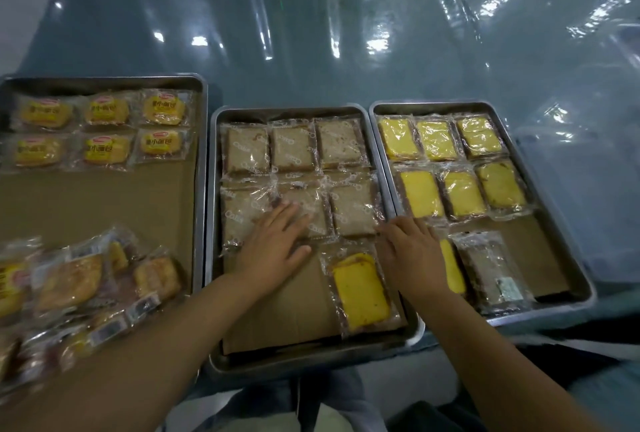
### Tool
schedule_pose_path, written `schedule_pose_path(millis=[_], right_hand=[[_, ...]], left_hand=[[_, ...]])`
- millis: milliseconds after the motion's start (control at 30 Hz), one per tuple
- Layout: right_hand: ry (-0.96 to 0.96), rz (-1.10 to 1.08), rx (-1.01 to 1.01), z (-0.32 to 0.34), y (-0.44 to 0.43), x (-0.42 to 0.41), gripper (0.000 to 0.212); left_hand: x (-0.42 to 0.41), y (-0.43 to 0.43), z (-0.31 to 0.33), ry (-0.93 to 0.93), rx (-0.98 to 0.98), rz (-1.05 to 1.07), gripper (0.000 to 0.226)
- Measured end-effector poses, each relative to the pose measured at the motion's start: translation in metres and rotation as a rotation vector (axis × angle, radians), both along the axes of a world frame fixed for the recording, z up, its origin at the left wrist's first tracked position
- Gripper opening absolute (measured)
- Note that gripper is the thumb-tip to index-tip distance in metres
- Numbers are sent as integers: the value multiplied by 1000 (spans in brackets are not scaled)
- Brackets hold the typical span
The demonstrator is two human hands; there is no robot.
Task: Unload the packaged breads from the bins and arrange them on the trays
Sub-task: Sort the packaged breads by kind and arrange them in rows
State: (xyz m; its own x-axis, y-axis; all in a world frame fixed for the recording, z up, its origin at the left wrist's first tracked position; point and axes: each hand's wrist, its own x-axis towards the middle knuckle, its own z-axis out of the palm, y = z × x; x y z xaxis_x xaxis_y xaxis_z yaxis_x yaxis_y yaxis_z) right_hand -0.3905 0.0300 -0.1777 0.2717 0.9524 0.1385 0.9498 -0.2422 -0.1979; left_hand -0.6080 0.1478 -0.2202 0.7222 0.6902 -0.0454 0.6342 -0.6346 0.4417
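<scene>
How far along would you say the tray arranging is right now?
Done: the left tray, middle tray and right tray each hold two tidy rows of three. In hand: the left hand presses flat on a brown pack in the middle tray; the right hand rests by the right tray's third row. Left: the loose pile on the left tray, and the stray yellow pack.

Left hand (277, 244): palm down, fingers straight and slightly spread, lying flat inside the middle tray (291, 109), near its centre.
Left forearm: bare, crossing the tray's near-left corner.
Right hand (412, 255): palm down, fingers relaxed, over the tray's right rim.
Right forearm: bare, passing the tray's near-right corner.
</scene>
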Motion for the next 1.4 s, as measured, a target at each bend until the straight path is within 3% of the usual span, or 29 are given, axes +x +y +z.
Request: schedule_pose_path(millis=[300,467,600,767,867,1000,1100,1167,1267,1400], right_hand=[[77,-203,92,11,-78,20,24],[181,-439,91,7,-106,59,20],[202,-643,-21,4,-123,104,35],[273,-592,-148,1,-128,150,42],[491,-563,-216,-6,-127,172,36],[709,-546,-290,-11,-126,199,26],[881,-556,-300,-12,-123,212,20],[969,-536,-279,-7,-122,216,16],[1081,-495,-223,8,-115,218,20],[1021,-381,-131,34,-96,206,22]], left_hand=[[21,-66,12,-264,-123,-77,41],[58,-86,22,-320,-147,-103,38],[100,-103,31,-315,-98,-105,39],[167,-132,41,-325,-113,-120,38],[204,-147,37,-270,-92,-118,38],[245,-160,30,50,-37,-30,44],[263,-169,27,129,-39,34,52],[270,-175,28,57,-123,130,54],[271,-175,34,-247,-394,412,51],[255,-159,52,-590,-619,619,32]])
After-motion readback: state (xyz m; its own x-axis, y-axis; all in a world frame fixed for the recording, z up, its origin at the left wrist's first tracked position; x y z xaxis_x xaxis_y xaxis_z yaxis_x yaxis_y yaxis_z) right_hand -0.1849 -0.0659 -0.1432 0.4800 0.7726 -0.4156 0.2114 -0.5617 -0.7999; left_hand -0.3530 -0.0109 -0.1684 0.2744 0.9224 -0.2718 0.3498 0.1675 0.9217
